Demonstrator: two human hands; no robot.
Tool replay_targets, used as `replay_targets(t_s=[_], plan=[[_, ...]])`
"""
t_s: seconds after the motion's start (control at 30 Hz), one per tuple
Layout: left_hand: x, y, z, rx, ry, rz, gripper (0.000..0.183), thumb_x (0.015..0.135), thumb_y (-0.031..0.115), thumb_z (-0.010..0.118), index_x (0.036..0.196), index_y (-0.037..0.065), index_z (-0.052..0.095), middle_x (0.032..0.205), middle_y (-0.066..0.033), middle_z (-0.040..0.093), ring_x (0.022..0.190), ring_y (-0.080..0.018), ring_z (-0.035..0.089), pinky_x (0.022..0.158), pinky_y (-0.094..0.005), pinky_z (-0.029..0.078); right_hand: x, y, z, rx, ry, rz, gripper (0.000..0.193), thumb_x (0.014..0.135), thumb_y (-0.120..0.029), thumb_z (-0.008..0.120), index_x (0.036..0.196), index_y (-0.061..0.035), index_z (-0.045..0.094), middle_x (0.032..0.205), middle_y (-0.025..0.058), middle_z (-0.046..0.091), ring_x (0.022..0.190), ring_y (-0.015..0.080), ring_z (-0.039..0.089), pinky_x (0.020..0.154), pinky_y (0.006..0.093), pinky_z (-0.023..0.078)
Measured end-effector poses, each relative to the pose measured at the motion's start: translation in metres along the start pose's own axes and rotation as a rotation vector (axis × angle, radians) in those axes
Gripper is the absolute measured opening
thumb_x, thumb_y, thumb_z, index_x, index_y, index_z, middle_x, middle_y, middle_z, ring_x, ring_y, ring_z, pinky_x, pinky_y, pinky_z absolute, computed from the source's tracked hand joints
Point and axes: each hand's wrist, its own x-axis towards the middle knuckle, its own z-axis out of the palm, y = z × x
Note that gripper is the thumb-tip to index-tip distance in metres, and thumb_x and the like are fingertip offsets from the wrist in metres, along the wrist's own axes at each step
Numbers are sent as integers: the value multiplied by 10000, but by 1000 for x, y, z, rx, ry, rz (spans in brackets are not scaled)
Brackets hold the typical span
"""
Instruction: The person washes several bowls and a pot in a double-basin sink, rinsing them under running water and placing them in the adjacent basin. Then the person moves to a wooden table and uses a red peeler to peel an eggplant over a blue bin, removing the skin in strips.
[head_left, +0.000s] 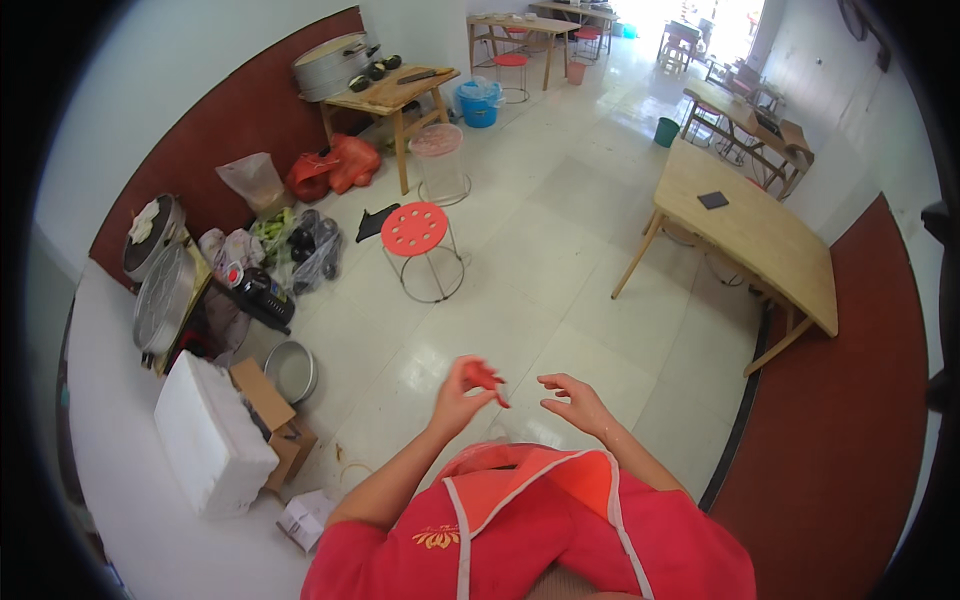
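Note:
My left hand [462, 398] is raised in front of my apron with its fingers curled round a small red thing [483, 376], whose kind I cannot make out. To its right, a short gap away, my right hand [578, 402] holds nothing, its fingers apart and turned toward the left one. Both hands are in the air over the pale tiled floor. Below them is my coral apron [540, 482] with light edging, worn over a red top. Ahead of the hands stands a round red stool [415, 230] with holes in its seat and thin metal legs.
A metal bowl [291, 372], a cardboard box [265, 395] and a white foam box [212, 432] lie at left. Bagged vegetables [300, 240] line the left wall. A wooden table [745, 225] stands at right, another [395, 95] with a knife at far left, near a blue bucket [479, 108].

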Motion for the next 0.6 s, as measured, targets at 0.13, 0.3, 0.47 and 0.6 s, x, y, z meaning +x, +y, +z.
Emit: replay_targets(t_s=[0.13, 0.3, 0.47, 0.6], plan=[[142, 25, 34, 129, -351, 21, 492, 767, -47, 659, 1205, 60, 463, 1120, -88, 584, 1082, -213, 609, 964, -353, 478, 85, -34, -55, -50, 101, -14, 389, 825, -146, 697, 1193, -66, 598, 1117, 90, 646, 1016, 242, 622, 922, 345, 473], [292, 17, 41, 27, -546, -41, 486, 756, -19, 681, 1199, 48, 491, 1104, -78, 574, 1083, -192, 608, 969, -343, 474, 194, -12, -119, 35, 144, 96, 353, 781, -131, 727, 1103, -40, 615, 1076, 81, 661, 983, 185, 624, 873, 327, 480], [432, 6, 14, -6, -495, -132, 474, 807, -4, 664, 1248, 41, 497, 1146, -72, 564, 1065, -174, 606, 905, -306, 497, 352, 19, -179, -141, -91, 127, 287, 770, -166, 741, 1000, -36, 631, 924, 81, 675, 808, 176, 635, 705, 307, 499], [523, 2, -42, 1, -251, -261, 477, 836, -16, 632, 1289, 55, 499, 1159, -74, 571, 1042, -168, 608, 883, -298, 503, 494, 27, -199, -114, -292, -8, 229, 773, -165, 722, 937, -34, 631, 754, 82, 653, 644, 160, 606, 609, 317, 483]])
